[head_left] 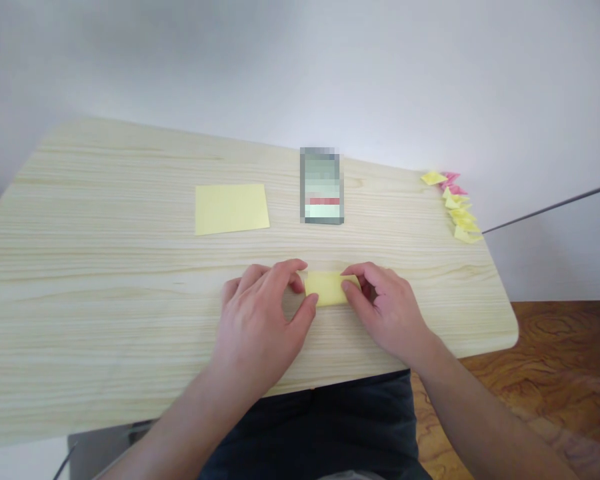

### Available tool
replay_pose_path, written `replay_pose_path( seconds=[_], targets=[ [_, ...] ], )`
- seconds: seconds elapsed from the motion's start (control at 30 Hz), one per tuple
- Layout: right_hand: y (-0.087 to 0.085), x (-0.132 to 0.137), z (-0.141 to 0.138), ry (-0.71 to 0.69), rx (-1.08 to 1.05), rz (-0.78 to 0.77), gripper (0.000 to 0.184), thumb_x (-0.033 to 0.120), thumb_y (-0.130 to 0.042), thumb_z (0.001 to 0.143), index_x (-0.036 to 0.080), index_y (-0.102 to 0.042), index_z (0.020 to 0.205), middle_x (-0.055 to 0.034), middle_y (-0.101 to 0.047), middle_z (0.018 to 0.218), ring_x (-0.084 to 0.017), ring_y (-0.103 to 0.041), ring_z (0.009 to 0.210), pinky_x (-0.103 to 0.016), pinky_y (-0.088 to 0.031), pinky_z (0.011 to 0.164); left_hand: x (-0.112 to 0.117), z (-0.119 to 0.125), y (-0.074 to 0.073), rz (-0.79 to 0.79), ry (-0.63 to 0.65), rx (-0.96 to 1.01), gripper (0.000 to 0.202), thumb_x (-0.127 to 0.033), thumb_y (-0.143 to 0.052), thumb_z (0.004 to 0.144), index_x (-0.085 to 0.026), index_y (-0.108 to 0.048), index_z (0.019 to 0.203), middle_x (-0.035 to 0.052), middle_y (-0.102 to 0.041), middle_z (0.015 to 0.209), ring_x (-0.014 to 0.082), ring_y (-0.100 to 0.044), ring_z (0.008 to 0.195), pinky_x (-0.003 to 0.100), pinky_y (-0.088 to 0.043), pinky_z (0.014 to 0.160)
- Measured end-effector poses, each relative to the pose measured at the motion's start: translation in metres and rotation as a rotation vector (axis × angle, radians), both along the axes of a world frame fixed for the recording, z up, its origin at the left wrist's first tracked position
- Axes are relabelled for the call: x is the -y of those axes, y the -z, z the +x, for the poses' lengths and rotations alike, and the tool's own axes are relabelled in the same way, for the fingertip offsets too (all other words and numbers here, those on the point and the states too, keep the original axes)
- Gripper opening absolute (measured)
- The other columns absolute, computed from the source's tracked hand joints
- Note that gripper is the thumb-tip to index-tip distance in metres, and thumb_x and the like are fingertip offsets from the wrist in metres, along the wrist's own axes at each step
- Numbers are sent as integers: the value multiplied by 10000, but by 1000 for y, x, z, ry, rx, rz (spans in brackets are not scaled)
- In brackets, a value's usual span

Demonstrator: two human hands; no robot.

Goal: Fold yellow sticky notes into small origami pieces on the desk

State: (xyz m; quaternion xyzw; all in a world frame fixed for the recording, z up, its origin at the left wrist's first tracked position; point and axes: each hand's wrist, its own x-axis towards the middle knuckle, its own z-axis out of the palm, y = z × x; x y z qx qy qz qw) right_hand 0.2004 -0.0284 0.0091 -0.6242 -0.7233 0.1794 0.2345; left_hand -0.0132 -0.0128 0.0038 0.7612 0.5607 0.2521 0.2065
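A folded piece of yellow paper [327, 288] lies on the table just in front of me. My right hand [387, 303] pinches its right end, thumb on top near the lower side and index finger at the upper edge. At the other end is my left hand [265, 313], its thumb tip touching the lower left corner. The left index finger is apart from that thumb, near the upper left corner, and the other fingers curl behind it. A flat yellow sheet [232, 209] lies farther back on the left.
A blurred-out, phone-like rectangular thing [322, 187] lies at the back middle of the wooden table [105, 267]. Several small folded yellow paper pieces [463, 217] and pink ones [451, 180] line the right edge. A white wall [330, 80] stands behind.
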Motion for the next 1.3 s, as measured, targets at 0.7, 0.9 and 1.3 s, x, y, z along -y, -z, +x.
replay_pose_path(
  seconds=[0.7, 0.9, 1.3],
  targets=[
    [2, 1, 1, 34, -50, -4, 185, 255, -560, 965, 249, -620, 1140, 21, -594, 705, -175, -564, 663, -323, -427, 685, 3, 6, 2, -14, -24, 31, 307, -314, -645, 909, -308, -595, 1212, -14, -746, 921, 274, -624, 1008, 483, -429, 932],
    [0, 0, 1, -11, -14, 19, 108, 228, -568, 971, 243, -648, 1042, 5, -627, 739, -187, -595, 732, -330, -427, 736, 5, 5, 3, -9, -38, 47, 254, -333, -655, 903, -296, -621, 1152, 5, -740, 937, 269, -625, 975, 465, -455, 899],
    [-4, -1, 2, -45, -37, -18, 117, 200, -551, 983, 215, -652, 1041, -10, -671, 858, -180, -610, 813, -316, -412, 776, 6, 4, -1, -26, -38, 25, 253, -285, -662, 885, -285, -652, 1138, 10, -746, 951, 258, -634, 979, 443, -468, 886]
  ],
)
